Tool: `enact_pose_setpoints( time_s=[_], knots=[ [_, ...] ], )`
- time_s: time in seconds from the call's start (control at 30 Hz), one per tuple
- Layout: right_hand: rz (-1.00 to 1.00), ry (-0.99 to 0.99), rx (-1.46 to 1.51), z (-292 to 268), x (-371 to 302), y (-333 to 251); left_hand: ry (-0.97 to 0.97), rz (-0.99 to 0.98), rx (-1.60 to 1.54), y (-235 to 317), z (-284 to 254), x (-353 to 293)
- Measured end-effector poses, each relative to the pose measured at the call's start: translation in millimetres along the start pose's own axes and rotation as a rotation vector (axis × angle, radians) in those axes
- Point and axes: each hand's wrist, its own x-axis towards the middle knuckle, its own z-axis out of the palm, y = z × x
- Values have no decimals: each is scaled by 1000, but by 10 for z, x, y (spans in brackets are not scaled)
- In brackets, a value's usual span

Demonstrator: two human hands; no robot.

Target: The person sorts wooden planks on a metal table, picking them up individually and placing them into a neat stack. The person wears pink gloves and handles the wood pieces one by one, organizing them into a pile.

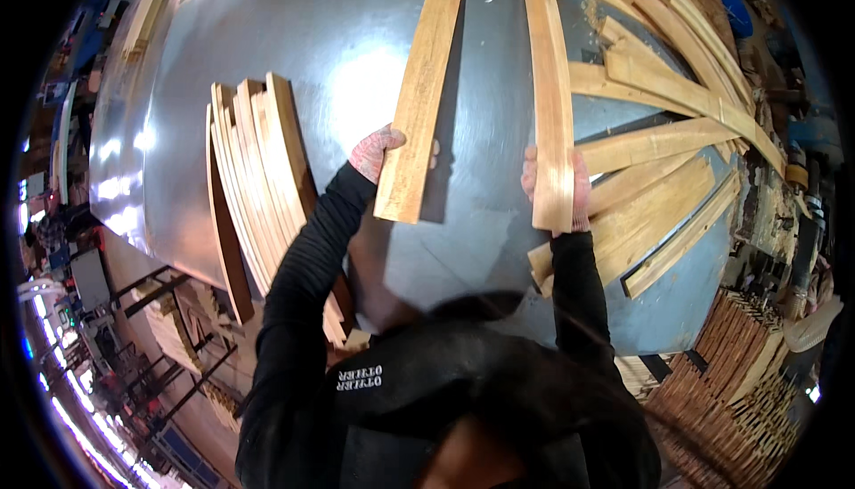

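Observation:
My left hand, in a pink-and-white glove, grips a flat wooden board near its lower end; fingertips show past the board's right edge. A shadow falls on the metal table beside that board, which is held above the surface. In my right hand, gloved alike, is a second wooden board, with the thumb and fingers wrapped round its two edges from beneath. Both boards point away from me, apart from each other. The palm of each hand is hidden under its board.
A grey metal table spreads under my hands. On the left a row of boards stands on edge. Loose boards lie fanned out and overlapping at right, close to my right hand. Stacked wood strips sit beyond the table's lower right edge.

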Motion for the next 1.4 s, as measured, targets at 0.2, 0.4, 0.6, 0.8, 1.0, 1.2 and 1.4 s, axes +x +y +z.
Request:
enact_pose_setpoints(
  time_s=[0.2, 0.4, 0.6, 0.8, 1.0, 1.2, 1.4],
  knots=[
    [18, 73, -355, 166, -27, 241, 126, 101, -325, -937, 414, -433],
    [-149, 374, -1008, 4, -251, 863, 512, -95, 98, -1414, 1171, -1363],
    [5, 88, -1847, 293, -319, 2266, 812, 119, 659, -535, 1049, -2170],
    [704, -244, -2379, 517, 307, 3180, 1045, 358, 811, 550, 688, -2600],
    [844, -202, -2304, 789, 384, 3148, 995, 306, 649, 206, 515, -2962],
    [486, 14, -2097, 211, 253, 2793, 1103, 246, 606, -217, 1033, -3064],
    [304, -92, -1353, 164, 86, 2113, 1275, 583, 774, -922, 946, -2882]
  ],
)
